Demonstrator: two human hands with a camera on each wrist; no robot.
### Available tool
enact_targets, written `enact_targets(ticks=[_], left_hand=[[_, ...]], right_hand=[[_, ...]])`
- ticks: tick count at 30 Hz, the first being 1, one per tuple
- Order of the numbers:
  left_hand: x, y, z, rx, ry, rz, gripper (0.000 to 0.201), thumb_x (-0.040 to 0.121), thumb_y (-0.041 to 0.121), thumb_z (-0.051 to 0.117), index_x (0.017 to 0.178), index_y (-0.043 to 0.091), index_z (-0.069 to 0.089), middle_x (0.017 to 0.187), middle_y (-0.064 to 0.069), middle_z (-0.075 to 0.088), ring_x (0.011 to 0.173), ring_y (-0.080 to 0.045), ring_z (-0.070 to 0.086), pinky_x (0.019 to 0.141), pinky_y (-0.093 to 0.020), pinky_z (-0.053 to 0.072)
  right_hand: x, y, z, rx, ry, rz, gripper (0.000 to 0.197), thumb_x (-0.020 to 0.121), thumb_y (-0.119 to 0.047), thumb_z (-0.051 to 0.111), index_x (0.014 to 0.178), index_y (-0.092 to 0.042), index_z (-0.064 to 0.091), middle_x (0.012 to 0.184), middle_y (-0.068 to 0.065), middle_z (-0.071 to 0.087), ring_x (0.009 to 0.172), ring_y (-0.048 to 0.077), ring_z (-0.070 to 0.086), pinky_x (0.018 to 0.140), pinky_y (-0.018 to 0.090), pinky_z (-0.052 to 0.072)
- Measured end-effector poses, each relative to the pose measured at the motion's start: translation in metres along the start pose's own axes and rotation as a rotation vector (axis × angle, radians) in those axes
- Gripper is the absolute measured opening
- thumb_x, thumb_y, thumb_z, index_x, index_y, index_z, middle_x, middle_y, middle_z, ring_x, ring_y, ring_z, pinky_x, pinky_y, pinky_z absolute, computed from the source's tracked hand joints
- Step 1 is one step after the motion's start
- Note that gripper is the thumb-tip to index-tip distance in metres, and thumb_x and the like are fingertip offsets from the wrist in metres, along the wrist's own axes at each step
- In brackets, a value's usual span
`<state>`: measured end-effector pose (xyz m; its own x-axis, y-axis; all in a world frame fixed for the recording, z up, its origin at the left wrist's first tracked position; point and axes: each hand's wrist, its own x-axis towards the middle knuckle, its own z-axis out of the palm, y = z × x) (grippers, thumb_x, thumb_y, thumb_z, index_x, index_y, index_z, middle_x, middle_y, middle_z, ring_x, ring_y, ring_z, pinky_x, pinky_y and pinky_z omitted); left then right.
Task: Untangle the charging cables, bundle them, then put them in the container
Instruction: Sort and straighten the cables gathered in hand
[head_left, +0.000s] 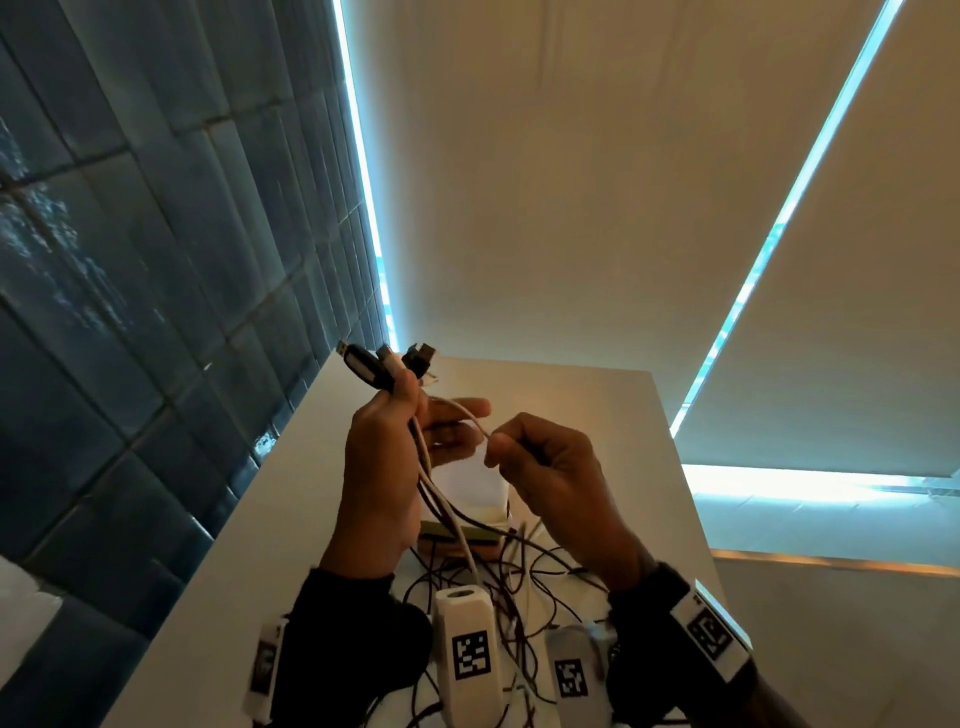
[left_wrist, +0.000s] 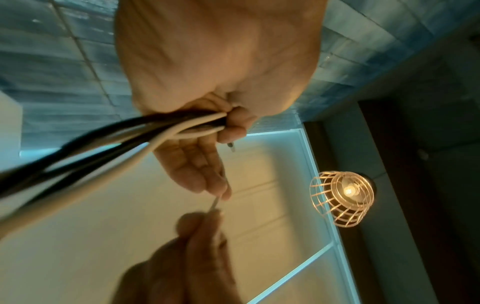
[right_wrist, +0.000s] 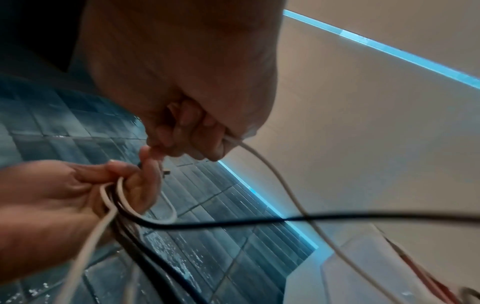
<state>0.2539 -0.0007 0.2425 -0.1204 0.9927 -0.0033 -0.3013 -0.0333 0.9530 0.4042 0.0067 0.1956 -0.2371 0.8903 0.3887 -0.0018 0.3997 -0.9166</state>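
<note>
Head view: the left hand (head_left: 384, 467) grips a bunch of cables (head_left: 431, 483) just below their plugs (head_left: 387, 364), which point up and away. The right hand (head_left: 550, 483), close beside it, pinches one white cable (head_left: 470, 415) that arcs over from the bunch. The slack lies tangled on the table (head_left: 597, 415) below, in front of the container (head_left: 457, 535).

Left wrist view: fingers (left_wrist: 233, 123) curl round black and white strands running back toward the camera.

Right wrist view: thumb and fingertips (right_wrist: 207, 142) pinch the white strand, which trails downward, so the free length probably lies below the grip.

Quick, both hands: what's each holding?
Left hand: grip closed round black and white charging cables.
Right hand: pinching one thin white cable.
</note>
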Motion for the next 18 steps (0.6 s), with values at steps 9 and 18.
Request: enact_targets(ticks=[9,18], left_hand=[[0.0,0.007,0.004,-0.342,-0.062,-0.078,0.044,0.099,0.044,0.036,0.066,0.016,0.044,0.055,0.0,0.045,0.057,-0.016,0.057,0.062,-0.03,0.049],[-0.002,0.008,-0.003,-0.374,-0.206,-0.077,0.047,0.099,0.046,0.036,0.063,0.016,0.043,0.049,0.006,0.03,0.04,-0.006,0.019,0.041,-0.021,0.018]], right_hand=[[-0.017,0.024,0.006,0.068,-0.207,0.174,0.019,0.095,-0.003,0.054,0.08,0.007,0.06,0.064,-0.007,0.055,0.055,0.002,0.049,0.055,0.014,0.04],[-0.029,0.077,0.007,0.078,-0.189,0.335,0.021,0.097,-0.005,0.052,0.079,0.003,0.059,0.072,0.011,0.052,0.067,0.018,0.05,0.065,0.025,0.045]])
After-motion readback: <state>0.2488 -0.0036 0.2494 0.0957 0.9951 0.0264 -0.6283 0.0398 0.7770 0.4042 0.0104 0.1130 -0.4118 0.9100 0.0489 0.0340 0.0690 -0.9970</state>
